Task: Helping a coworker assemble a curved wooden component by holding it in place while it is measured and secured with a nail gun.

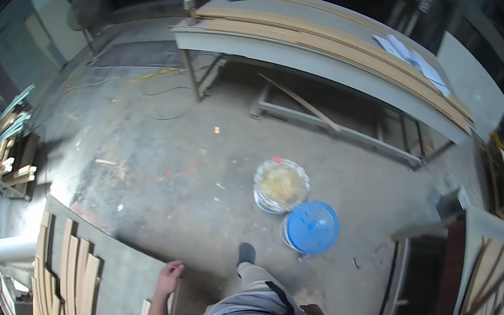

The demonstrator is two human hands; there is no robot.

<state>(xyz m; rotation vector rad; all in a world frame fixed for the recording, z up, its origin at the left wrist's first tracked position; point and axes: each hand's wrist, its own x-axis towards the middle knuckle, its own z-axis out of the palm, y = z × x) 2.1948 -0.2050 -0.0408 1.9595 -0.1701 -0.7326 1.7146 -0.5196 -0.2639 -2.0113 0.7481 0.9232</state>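
My left hand (170, 276) is beside the corner of a grey-topped table (125, 272), its fingers loosely bent and nothing visible in them. I cannot tell whether it touches the table edge. Several long, narrow wood strips (81, 269) lie on that tabletop. My right hand (314, 314) hangs low beside my trousers, partly hidden by my body, so its grip is unclear. Ahead of it on the floor are a blue-lidded bucket (312, 227) and, close against it, an open bucket (282, 184) with pale yellowish stuff inside.
A long worktable (268, 51) across the far side bears long wood boards (340, 48) and white papers (413, 59). A yellow cord (153, 75) trails over the floor. Timber offcuts (6, 147) fill a rack at left. Wood panels (487, 284) stand at right.
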